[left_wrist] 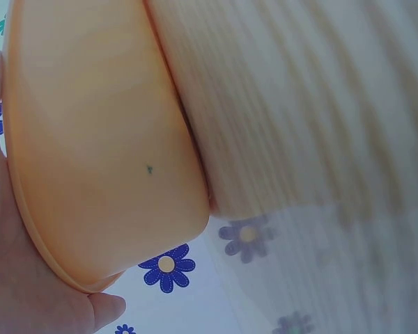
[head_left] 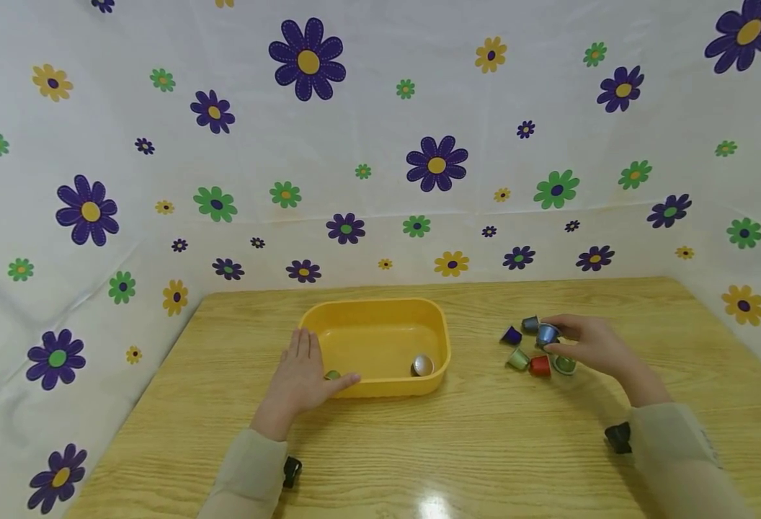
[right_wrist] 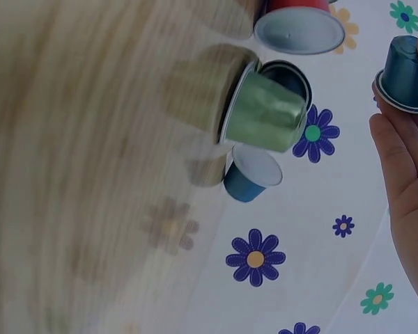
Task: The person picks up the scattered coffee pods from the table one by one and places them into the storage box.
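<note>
My right hand [head_left: 597,346] pinches a blue coffee capsule [head_left: 547,334] between thumb and fingers. In the right wrist view this capsule [right_wrist: 404,73] appears at the right edge, rim down, above the table. Close by on the table lie a grey-blue capsule [head_left: 530,324], a purple one [head_left: 511,335], a light green one [head_left: 518,359], a red one [head_left: 540,366] and a darker green one [head_left: 565,366]. My left hand [head_left: 296,378] rests on the left end of a yellow tub [head_left: 380,388], fingers straight, thumb across the front rim. Inside sit a silver-faced capsule [head_left: 422,365] and a partly hidden green one [head_left: 332,375].
The wooden table [head_left: 380,447] ends at the back against a white flowered cloth [head_left: 367,108], which also hangs along both sides. A black wrist strap piece [head_left: 618,437] shows at the right sleeve and another [head_left: 292,472] at the left sleeve.
</note>
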`<state>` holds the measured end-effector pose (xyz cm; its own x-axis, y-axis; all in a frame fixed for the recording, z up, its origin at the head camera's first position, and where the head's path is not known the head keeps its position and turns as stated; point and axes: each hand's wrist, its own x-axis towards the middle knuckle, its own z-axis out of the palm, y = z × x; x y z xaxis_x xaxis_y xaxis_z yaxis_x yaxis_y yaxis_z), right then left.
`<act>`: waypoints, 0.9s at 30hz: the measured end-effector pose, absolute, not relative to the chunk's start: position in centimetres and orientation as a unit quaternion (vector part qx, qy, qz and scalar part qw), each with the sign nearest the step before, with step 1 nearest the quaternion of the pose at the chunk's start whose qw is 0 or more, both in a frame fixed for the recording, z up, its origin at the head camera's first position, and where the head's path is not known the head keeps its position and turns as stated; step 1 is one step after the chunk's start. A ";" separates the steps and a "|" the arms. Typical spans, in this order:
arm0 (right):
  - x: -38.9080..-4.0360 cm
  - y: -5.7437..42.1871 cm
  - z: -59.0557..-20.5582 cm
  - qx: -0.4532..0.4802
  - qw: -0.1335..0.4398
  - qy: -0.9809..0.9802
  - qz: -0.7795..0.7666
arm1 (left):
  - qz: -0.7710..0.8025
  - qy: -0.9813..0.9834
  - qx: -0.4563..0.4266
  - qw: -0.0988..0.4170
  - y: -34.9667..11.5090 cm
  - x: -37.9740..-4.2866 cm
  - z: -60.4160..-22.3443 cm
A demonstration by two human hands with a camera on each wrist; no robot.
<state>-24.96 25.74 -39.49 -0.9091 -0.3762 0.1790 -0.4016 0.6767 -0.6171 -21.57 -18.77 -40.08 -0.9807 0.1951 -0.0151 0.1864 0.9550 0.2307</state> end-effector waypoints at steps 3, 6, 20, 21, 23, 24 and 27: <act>-25.0 25.2 -39.6 0.219 0.019 -0.912 0.346 | 0.114 0.989 0.097 0.017 -18.8 -21.5 -40.2; -25.1 24.6 -39.6 0.220 0.020 -0.907 0.359 | 0.113 0.989 0.095 0.017 -18.7 -21.5 -40.2; -25.9 22.3 -39.8 0.231 0.011 -0.894 0.384 | 0.118 0.988 0.095 0.015 -18.8 -21.5 -40.2; -26.0 22.1 -39.7 0.234 0.007 -0.890 0.390 | 0.118 0.988 0.096 0.015 -18.8 -21.5 -40.2; -26.1 21.8 -39.6 0.241 0.000 -0.884 0.401 | 0.118 0.988 0.096 0.015 -18.8 -21.6 -40.3; -26.2 21.6 -39.6 0.243 -0.004 -0.881 0.406 | 0.118 0.988 0.096 0.015 -18.8 -21.6 -40.3; -26.4 21.1 -39.6 0.250 -0.013 -0.876 0.414 | 0.120 0.988 0.098 0.012 -18.7 -21.6 -40.3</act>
